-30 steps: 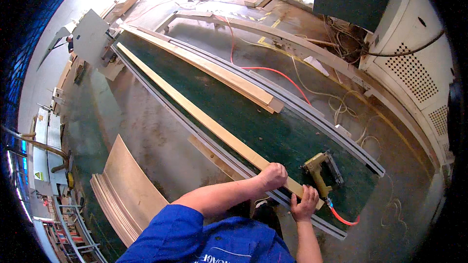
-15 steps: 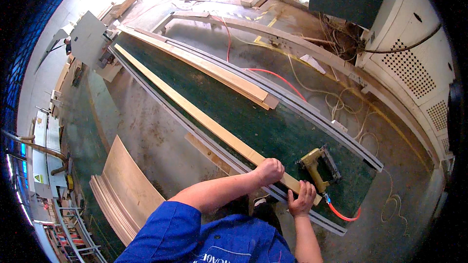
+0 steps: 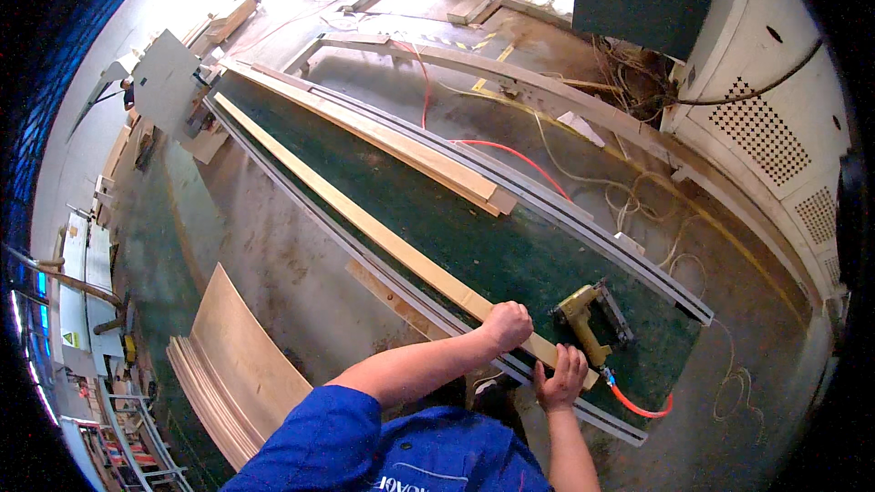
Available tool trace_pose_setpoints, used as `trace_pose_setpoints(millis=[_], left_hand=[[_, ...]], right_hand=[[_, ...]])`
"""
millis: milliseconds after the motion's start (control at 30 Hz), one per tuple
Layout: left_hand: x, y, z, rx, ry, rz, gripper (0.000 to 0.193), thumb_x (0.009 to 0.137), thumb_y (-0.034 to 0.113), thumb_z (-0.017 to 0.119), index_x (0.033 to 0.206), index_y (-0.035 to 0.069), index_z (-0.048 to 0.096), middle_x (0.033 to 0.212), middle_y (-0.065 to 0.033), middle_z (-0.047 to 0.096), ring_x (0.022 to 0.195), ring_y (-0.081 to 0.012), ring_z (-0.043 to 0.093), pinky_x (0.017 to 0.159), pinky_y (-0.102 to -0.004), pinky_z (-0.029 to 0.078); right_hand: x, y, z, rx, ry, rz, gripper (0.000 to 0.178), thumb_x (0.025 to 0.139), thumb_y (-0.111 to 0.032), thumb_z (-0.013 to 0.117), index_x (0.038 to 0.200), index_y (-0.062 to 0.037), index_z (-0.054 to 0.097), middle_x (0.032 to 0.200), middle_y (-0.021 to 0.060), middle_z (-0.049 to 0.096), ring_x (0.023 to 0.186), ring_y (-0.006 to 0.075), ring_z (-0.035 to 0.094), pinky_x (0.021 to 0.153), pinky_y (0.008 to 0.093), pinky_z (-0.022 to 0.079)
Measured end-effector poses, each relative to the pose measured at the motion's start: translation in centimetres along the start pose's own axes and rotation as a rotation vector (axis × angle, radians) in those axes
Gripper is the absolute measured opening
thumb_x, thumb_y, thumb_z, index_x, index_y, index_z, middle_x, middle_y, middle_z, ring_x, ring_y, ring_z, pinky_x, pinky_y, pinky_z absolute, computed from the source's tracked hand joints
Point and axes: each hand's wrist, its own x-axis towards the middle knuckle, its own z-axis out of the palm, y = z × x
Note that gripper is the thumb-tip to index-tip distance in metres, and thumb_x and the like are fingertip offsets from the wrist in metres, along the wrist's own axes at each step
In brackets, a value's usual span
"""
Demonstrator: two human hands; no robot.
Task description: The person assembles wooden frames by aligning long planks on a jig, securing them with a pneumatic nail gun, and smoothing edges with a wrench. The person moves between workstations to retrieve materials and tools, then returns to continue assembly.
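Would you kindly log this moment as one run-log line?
left hand: fist on wooden strip | right hand: laid over strip near its end | pneumatic gun: lying on green surface, untouched

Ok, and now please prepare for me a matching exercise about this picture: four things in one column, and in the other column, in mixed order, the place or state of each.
Things
1. Left hand
2. Right hand
3. Nail gun
4. Stack of thin sheets

Places and states
A. Lying on the green tabletop, joined to an orange hose
B. Curled into a fist at the wooden strip
C. Off the tabletop, toward the person's left
D. Fingers extended over the strip, close to its near end

Right pairs: 1-B, 2-D, 3-A, 4-C
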Motion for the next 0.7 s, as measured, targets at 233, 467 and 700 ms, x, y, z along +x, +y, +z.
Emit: trace_pose_setpoints(millis=[233, 467, 700], left_hand=[[-0.3, 0.2, 0.4, 0.228, 0.066, 0.055, 0.017, 0.080, 0.024, 0.064, 0.080, 0.009, 0.071, 0.078, -0.0091, 0.066, 0.072, -0.0240, 0.066, 0.051, -0.0377, 0.054], [-0.1, -0.3, 1.1, 0.143, -0.046, 0.124, 0.025, 0.082, 0.023, 0.062, 0.094, 0.004, 0.072, 0.087, -0.0168, 0.070, 0.080, -0.0325, 0.070, 0.056, -0.0525, 0.059], [-0.4, -0.2, 2.3, 0.231, 0.038, 0.078, 0.016, 0.083, 0.023, 0.061, 0.085, 0.009, 0.067, 0.083, -0.0115, 0.068, 0.077, -0.0269, 0.068, 0.052, -0.0435, 0.055]], right_hand=[[0.1, 0.0, 0.3, -0.020, 0.020, 0.011, 0.058, 0.085, -0.041, 0.069, 0.129, -0.0044, 0.057, 0.130, 0.0172, 0.055, 0.125, 0.0382, 0.047, 0.109, 0.0516, 0.036], [-0.1, 0.1, 0.2, -0.016, 0.034, 0.005, 0.059, 0.084, -0.040, 0.072, 0.130, -0.0052, 0.057, 0.130, 0.0170, 0.055, 0.125, 0.0384, 0.047, 0.108, 0.0515, 0.037], [0.3, -0.1, 0.0, 0.011, 0.042, 0.004, 0.059, 0.081, -0.037, 0.076, 0.129, -0.0071, 0.058, 0.129, 0.0161, 0.056, 0.123, 0.0381, 0.049, 0.106, 0.0514, 0.039]])
